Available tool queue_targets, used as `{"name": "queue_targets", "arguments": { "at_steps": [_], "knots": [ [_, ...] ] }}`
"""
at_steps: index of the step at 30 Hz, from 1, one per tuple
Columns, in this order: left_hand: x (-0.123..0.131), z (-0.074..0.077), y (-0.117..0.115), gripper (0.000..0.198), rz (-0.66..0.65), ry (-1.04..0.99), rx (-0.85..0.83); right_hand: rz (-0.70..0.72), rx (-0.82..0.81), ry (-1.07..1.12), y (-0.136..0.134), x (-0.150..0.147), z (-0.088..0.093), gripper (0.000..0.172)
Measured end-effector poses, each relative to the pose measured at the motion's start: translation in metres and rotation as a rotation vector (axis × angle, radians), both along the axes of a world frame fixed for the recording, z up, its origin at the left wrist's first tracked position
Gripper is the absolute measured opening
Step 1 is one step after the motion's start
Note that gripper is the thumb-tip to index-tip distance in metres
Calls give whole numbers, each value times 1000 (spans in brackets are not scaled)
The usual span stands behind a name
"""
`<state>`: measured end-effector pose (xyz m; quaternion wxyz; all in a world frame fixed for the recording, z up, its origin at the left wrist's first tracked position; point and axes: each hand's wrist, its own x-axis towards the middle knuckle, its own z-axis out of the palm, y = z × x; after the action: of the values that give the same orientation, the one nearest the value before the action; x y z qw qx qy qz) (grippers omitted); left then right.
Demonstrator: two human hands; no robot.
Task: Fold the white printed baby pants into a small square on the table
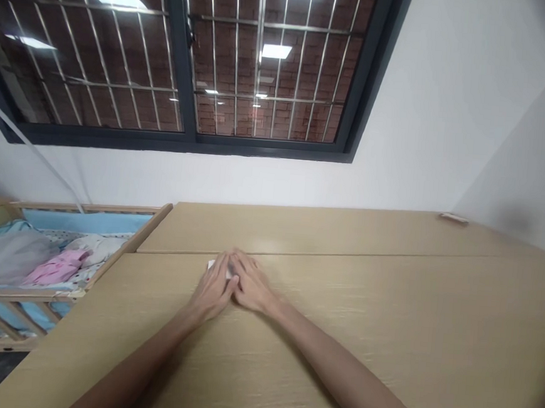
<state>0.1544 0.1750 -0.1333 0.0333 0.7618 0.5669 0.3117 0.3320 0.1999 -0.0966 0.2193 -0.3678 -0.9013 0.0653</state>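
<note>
My left hand (212,287) lies on the light wood tabletop (339,310), its fingers stretched out over a small white piece (210,264) that looks like paper. Only a corner and a bit between the hands show; the rest is covered. From the right, my right hand (251,284) reaches in with its fingers extended and flat, and its fingertips touch those of the left hand. Both hands are just on the near side of a seam in the wood. Neither hand appears to grip anything.
To the left stands a wooden crib (121,261) with blue lining, bedding and a pink cloth (57,267). A barred window (195,138) with a dark frame is in the wall ahead. A small flat object (454,219) lies at the far right corner of the wood surface.
</note>
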Motion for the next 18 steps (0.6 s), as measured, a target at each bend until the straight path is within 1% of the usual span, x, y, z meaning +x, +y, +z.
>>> {"name": "queue_targets", "arguments": {
  "at_steps": [2, 4, 8, 11, 13, 15, 18],
  "knots": [
    [7, -7, -1, 73, -25, 124, -16, 62, -68, -108, 1, -4, -5, 73],
    [7, -14, 0, 77, -5, 188, -38, 61, -121, -157, 6, -3, -10, 73],
    [-11, -20, 0, 79, 20, 220, -80, 62, -190, -142, 13, 13, -10, 76],
    [-25, -21, -5, 80, 45, 235, -102, 49, -269, -137, 13, 27, -7, 80],
    [-30, -21, -8, 79, 51, 243, -101, 35, -305, -139, 10, 33, -5, 82],
    [-32, -20, -12, 78, 51, 254, -90, 28, -305, -140, 7, 35, -3, 83],
    [-31, -14, -17, 77, 9, 268, -27, 47, -208, -117, 1, 35, 3, 82]
  ]
}}
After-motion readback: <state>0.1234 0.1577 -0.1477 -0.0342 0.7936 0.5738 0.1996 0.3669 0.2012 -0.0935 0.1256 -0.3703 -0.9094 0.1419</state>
